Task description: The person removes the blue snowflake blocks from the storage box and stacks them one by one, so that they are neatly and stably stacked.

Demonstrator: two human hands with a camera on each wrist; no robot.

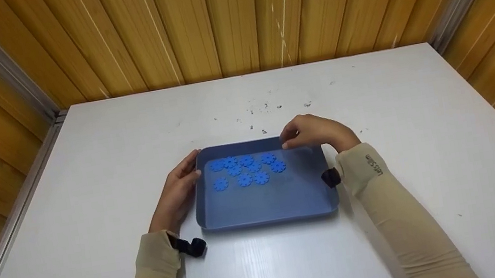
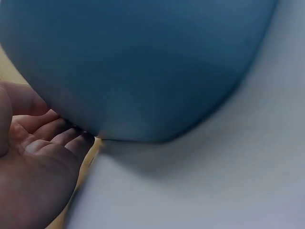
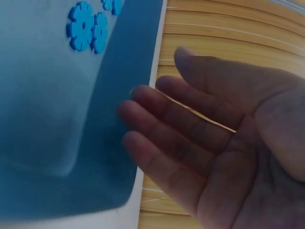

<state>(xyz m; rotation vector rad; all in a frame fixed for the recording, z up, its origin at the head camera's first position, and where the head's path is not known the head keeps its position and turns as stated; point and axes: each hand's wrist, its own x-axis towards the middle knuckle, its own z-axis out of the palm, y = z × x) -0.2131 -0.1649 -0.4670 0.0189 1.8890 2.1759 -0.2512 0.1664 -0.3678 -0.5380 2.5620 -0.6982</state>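
Note:
A shallow blue-grey rectangular tray rests on the white table. Several flat blue notched discs, like toy flower-shaped connectors, lie in its far left and middle part, some overlapping. My left hand grips the tray's left side, thumb at the rim and fingers along the outside; the left wrist view shows these fingers against the tray wall. Over the far right rim hovers my right hand. In the right wrist view its fingers are relaxed and apart from the thumb, holding nothing, with two discs nearby.
The white table extends around the tray, with small dark marks beyond its far edge. Yellow wood-look panels stand behind the table and at both sides. Each wrist wears a small black camera.

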